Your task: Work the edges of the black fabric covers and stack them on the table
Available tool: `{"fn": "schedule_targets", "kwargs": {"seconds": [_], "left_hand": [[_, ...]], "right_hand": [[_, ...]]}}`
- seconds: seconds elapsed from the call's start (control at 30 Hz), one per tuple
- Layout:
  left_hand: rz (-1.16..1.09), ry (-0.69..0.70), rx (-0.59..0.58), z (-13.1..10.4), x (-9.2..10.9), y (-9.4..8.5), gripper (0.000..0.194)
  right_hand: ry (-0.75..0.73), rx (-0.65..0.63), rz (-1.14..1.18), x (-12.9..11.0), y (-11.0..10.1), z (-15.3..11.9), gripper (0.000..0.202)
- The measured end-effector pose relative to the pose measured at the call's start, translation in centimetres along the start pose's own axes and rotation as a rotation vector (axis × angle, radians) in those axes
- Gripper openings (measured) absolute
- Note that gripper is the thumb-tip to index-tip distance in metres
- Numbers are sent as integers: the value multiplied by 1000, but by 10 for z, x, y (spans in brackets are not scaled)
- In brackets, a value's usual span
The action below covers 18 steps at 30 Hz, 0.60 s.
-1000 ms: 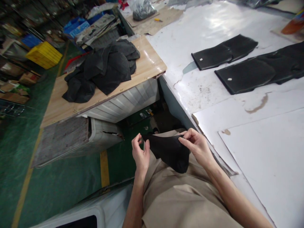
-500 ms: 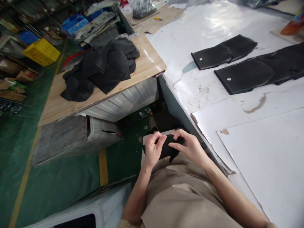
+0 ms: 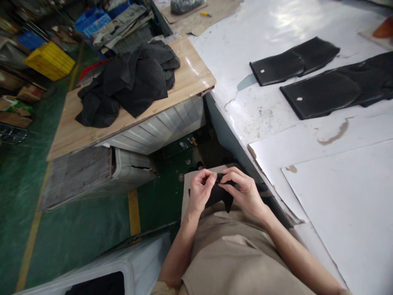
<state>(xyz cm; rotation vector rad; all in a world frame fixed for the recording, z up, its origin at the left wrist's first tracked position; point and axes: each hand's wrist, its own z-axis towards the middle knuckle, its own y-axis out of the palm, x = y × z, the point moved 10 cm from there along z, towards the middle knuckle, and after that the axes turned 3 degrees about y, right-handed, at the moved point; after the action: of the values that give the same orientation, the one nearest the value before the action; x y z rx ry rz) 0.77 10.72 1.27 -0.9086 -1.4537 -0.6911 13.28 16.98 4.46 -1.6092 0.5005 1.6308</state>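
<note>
My left hand is closed in a pinch on the edge of a small black piece of material, in front of my waist. Close beside it, the bent fingers of my right hand pinch the same edge, thumb and forefinger together. A bunched bit of the material shows between the two sets of fingertips, and a loose corner hangs below my right hand. Behind the piece is a light beige sheet. My fingers hide part of the edge, and whether the material is leather or cloth I cannot tell.
On the white-covered table to the right lie two long black flat pieces with small white tags. A heap of black material rests on a wooden board at left. A white bin stands low in front.
My right fingers have closed in from a looser, more spread pose, and both hands are nearer each other at the black edge. The view has shifted slightly.
</note>
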Motion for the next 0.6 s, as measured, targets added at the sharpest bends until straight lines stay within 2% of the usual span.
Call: {"fn": "schedule_targets", "kwargs": {"seconds": [0.37, 0.6], "left_hand": [[61, -18, -19, 0, 0, 4, 12], [160, 60, -17, 0, 6, 5, 10]], "right_hand": [[6, -9, 11, 4, 1, -3, 6], [44, -15, 5, 10, 1, -4, 5]]}}
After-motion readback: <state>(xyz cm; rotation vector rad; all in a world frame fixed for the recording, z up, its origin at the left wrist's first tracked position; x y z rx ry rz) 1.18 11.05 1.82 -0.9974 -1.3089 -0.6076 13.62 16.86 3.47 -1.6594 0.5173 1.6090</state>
